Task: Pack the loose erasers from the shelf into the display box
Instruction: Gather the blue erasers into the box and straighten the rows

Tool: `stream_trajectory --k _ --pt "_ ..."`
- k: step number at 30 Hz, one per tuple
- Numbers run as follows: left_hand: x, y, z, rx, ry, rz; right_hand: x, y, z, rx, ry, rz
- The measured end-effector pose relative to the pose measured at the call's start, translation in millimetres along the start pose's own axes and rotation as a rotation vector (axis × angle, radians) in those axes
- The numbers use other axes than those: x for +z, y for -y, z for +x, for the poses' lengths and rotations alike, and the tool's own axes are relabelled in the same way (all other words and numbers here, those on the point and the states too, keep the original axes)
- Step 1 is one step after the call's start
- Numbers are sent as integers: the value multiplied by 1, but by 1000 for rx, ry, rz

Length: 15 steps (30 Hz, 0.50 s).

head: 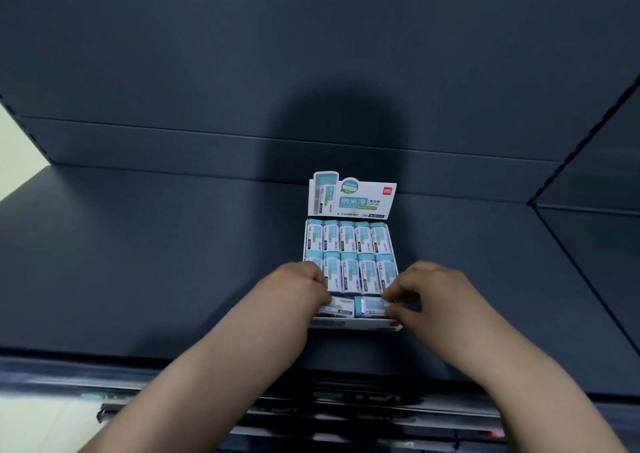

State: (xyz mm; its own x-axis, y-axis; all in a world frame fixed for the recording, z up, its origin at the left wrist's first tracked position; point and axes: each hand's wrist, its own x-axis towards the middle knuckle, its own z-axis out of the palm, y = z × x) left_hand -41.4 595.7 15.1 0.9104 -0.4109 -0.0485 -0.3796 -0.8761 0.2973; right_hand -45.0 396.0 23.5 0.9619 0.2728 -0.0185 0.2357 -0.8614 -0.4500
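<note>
We have both hands at the display box point(353, 324) front row: left hand point(301, 286) pinching one eraser point(337, 306), right hand point(420, 291) clamped on another eraser point(372, 305). Press both flat, ends butted, below the front lip. Dark shelf point(156, 262) bare either side; room to withdraw

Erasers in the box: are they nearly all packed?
Nearly. Two upright rows of erasers already fill the display box. The left hand and right hand are setting two sideways erasers into the front gap. No loose ones show on the shelf; only seating these remains.
</note>
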Motion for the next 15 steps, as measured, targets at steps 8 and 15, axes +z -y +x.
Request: stream_trajectory --k 8,15 --pt "6 10 -20 82 -156 -141 7 -9 -6 2 -42 76" --pt "8 13 -10 -59 -125 -565 8 -11 -1 15 -66 252"
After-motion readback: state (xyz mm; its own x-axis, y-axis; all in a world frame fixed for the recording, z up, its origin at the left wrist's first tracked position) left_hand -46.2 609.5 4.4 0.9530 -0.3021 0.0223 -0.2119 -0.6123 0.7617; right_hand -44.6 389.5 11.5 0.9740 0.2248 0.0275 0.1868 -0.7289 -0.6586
